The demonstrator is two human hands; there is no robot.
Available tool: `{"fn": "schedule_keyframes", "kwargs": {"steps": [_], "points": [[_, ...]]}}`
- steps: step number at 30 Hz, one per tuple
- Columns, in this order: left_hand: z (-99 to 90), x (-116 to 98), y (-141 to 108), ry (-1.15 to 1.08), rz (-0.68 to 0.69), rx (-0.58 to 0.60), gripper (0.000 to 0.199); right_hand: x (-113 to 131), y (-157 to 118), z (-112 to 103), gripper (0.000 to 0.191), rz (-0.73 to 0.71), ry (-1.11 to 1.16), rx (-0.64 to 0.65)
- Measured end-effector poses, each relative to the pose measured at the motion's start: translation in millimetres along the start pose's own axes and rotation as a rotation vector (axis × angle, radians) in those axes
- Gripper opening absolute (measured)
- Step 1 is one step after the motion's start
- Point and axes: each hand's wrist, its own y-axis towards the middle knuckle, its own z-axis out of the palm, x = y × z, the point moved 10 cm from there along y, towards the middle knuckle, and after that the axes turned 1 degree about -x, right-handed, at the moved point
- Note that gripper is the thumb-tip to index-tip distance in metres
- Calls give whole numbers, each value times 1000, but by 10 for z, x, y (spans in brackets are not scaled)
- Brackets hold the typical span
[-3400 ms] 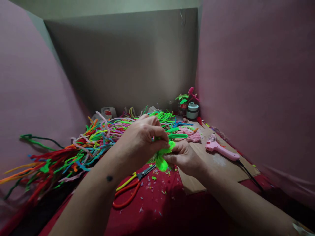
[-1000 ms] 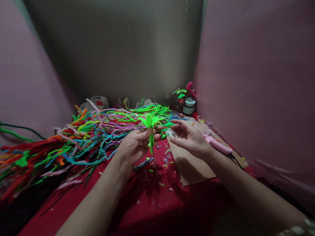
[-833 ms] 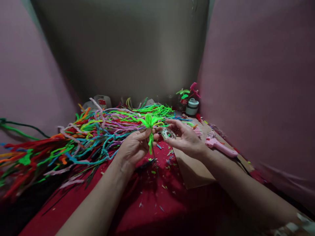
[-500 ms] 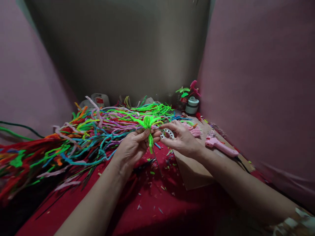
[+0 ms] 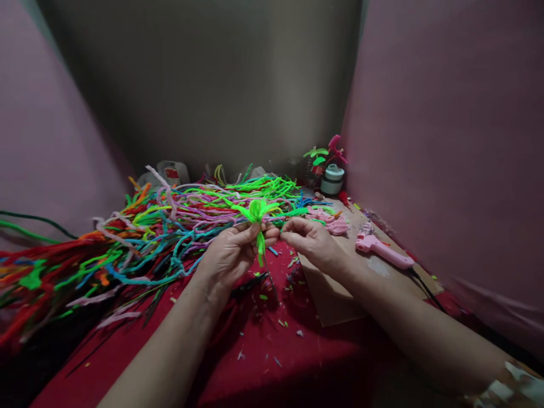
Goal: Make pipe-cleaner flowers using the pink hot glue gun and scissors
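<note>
A bright green pipe-cleaner flower [image 5: 257,211] with looped petals is pinched between the thumb and fingers of my left hand [image 5: 232,249]. Its green wrapped base hangs below those fingers, and a thin dark stem runs on downward. Close beside it on the right is my right hand [image 5: 308,241], its thumb and index finger brought together near the left fingertips. Whatever those fingers hold, if anything, is too small or hidden to make out. Behind both hands spreads a large heap of coloured pipe cleaners [image 5: 187,221].
On the right, a pink glue gun [image 5: 382,251] with a dark cord lies on a cardboard sheet [image 5: 329,292]. Pink pipe-cleaner pieces [image 5: 334,221] lie near a grey-green jar [image 5: 332,181]. Scraps dot the red cloth [image 5: 263,351]. Dark-handled scissors [image 5: 250,283], partly hidden, sit below my left hand.
My right hand's fingers have closed from a spread shape into a pinch. The white ring with holes seen between them is out of sight. My left hand keeps the flower in nearly the same place.
</note>
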Motion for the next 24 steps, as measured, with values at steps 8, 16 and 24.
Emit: {"fn": "schedule_keyframes", "kwargs": {"steps": [8, 16, 24], "points": [[-62, 49, -11, 80, -18, -79, 14, 126, -23, -191, 13, -73, 112, -24], [142, 201, -58, 133, -44, 85, 7, 147, -41, 105, 17, 11, 364, 133], [154, 227, -72, 103, -78, 39, 10, -46, -52, 22, 10, 104, 376, -39]]}}
